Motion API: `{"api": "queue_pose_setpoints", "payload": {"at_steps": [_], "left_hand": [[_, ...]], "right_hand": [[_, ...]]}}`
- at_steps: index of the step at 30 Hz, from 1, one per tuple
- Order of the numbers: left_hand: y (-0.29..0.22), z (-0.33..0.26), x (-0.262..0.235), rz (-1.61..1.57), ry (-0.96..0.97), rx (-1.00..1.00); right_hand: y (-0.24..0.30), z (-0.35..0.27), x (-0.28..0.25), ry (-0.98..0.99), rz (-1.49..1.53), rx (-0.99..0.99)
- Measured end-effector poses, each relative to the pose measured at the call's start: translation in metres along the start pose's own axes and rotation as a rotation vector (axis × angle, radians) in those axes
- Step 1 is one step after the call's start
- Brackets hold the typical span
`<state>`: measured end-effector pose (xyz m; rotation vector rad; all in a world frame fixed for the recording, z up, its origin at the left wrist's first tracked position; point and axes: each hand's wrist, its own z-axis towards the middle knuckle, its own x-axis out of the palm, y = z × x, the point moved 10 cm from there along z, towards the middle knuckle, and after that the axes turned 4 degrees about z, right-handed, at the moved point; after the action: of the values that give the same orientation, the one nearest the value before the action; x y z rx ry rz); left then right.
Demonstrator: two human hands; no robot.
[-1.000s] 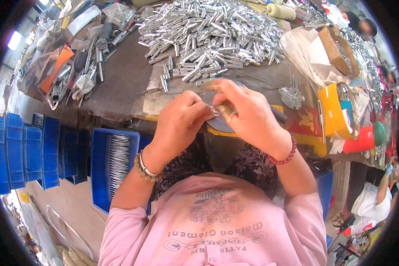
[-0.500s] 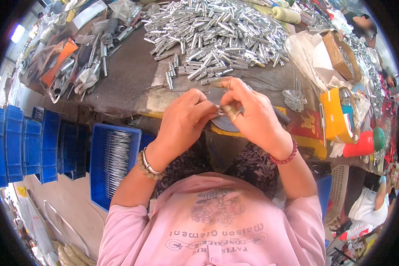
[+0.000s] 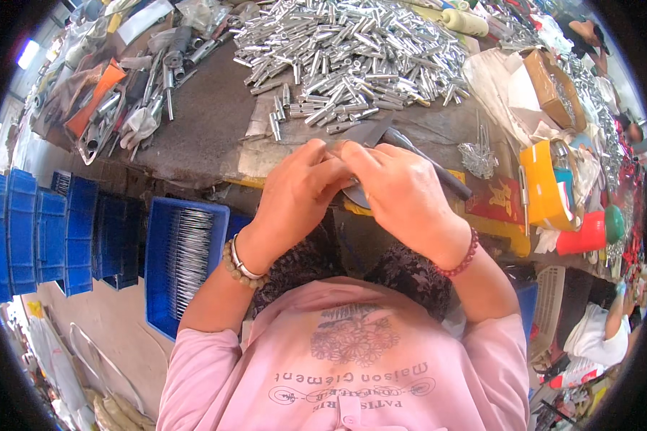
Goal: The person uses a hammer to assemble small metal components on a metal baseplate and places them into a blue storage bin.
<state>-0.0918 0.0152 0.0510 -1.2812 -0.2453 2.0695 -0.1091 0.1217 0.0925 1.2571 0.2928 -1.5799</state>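
Observation:
My left hand and my right hand meet just over the front edge of the workbench. The fingers of both are closed, their tips together, and whatever lies between them is covered by the fingers. Under and behind my right hand is a dark flat metal piece, with a dark rod-like handle slanting out to the right. Beyond my fingertips spreads a large heap of short shiny metal tubes; a few loose tubes lie at its near edge.
A blue bin of stacked metal rods stands left of my legs, near more blue bins. Tools and an orange piece clutter the bench's left. Thin wire pieces, a yellow box and a red container are on the right.
My right hand has turned over and its raised fingers have come down against my left hand. The small shiny piece seen between my fingertips is now hidden. More of the dark handle shows.

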Motion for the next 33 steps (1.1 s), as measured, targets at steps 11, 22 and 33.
{"api": "queue_pose_setpoints", "payload": {"at_steps": [11, 22, 33], "left_hand": [[0.008, -0.001, 0.008, -0.136, 0.059, -0.09], [0.014, -0.002, 0.011, -0.196, 0.076, -0.088], [0.019, -0.003, 0.011, -0.29, 0.06, -0.104]], "right_hand": [[-0.082, -0.059, -0.043, -0.09, -0.261, 0.303], [-0.03, -0.087, -0.049, -0.168, -0.059, 0.247], [-0.027, -0.095, -0.036, -0.142, -0.188, 0.244]]}}
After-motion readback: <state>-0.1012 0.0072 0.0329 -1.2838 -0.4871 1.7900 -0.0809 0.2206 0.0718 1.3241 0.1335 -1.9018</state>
